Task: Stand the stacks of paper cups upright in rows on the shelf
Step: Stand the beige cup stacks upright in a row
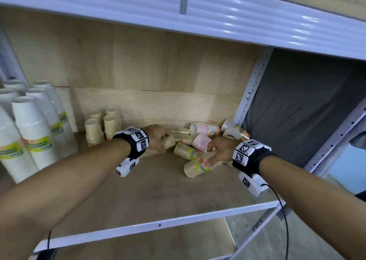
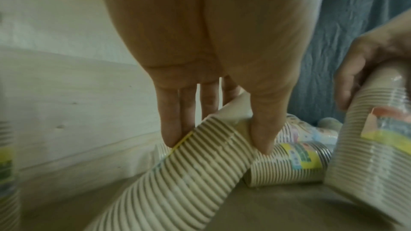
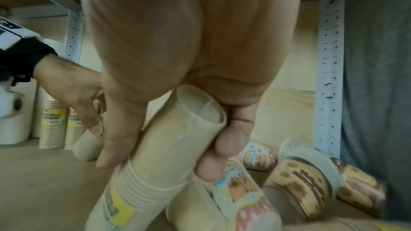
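While both hands work in the heap: each one has hold of a lying stack.
Left hand (image 1: 158, 139): fingers and thumb curl over the narrow closed end of a ribbed beige sleeve of nested paper cups (image 2: 177, 178), which lies tilted with its far end low on the plywood shelf board (image 1: 158, 190).
Right hand (image 1: 219, 151): thumb on one side and fingers on the other wrap the closed end of a second beige cup stack with a yellow-green label (image 3: 142, 191), slanting down toward the board.
Done so far: four short beige stacks (image 1: 103, 125) stand in two rows at the back left, beside tall white cup stacks (image 1: 33, 129).
Left to do: a jumble of pink-striped and cartoon-printed cup stacks (image 1: 204, 135) lies on its side at the back right corner, touching the held ones.
Risk, slipping apart: gripped only at the end cup, a nested sleeve could probably slide open and shed cups.
Risk, knock-on: lifting either stack from the heap may roll its neighbours toward the white front edge (image 1: 158, 226).
Risk, toppling: setting down two at once near the standing rows could likely tip them.
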`<state>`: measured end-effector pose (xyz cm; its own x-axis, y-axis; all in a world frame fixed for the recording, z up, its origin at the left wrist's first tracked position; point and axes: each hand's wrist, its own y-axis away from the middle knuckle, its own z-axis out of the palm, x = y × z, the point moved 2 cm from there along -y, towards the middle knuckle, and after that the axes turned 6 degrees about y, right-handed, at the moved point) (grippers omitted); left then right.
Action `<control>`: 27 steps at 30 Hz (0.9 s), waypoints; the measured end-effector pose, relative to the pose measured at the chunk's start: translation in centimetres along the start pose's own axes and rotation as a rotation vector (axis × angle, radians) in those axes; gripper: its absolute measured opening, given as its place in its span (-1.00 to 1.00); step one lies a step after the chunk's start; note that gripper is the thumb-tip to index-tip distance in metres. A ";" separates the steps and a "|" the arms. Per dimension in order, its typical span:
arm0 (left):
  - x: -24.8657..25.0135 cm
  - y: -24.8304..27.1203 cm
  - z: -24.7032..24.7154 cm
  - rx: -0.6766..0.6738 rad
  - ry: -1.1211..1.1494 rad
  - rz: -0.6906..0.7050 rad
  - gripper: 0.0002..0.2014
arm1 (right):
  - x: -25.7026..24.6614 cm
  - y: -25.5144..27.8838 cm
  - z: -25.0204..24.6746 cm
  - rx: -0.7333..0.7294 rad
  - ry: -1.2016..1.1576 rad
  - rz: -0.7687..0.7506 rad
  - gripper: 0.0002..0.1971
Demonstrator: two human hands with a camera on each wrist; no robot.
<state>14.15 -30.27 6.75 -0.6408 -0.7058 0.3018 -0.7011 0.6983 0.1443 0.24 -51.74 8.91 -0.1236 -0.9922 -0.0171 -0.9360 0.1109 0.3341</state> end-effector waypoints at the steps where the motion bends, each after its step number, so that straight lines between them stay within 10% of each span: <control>1: -0.1 0.3 -0.5 0.019 0.022 -0.005 -0.34 | -0.6 -0.1 -0.5 0.005 0.007 -0.006 -0.37; 6: -0.7 1.7 -2.3 0.103 0.127 -0.026 -0.61 | -3.4 -1.5 -2.4 0.028 0.001 -0.045 -0.46; 27: -4.0 5.4 -3.1 0.238 0.399 -0.166 -0.60 | -13.9 -6.0 -4.8 0.179 0.037 -0.206 -0.47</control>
<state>13.90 -23.36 9.26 -0.3769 -0.6721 0.6374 -0.8656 0.5004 0.0157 9.17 -38.92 11.67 0.0845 -0.9959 -0.0315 -0.9839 -0.0884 0.1551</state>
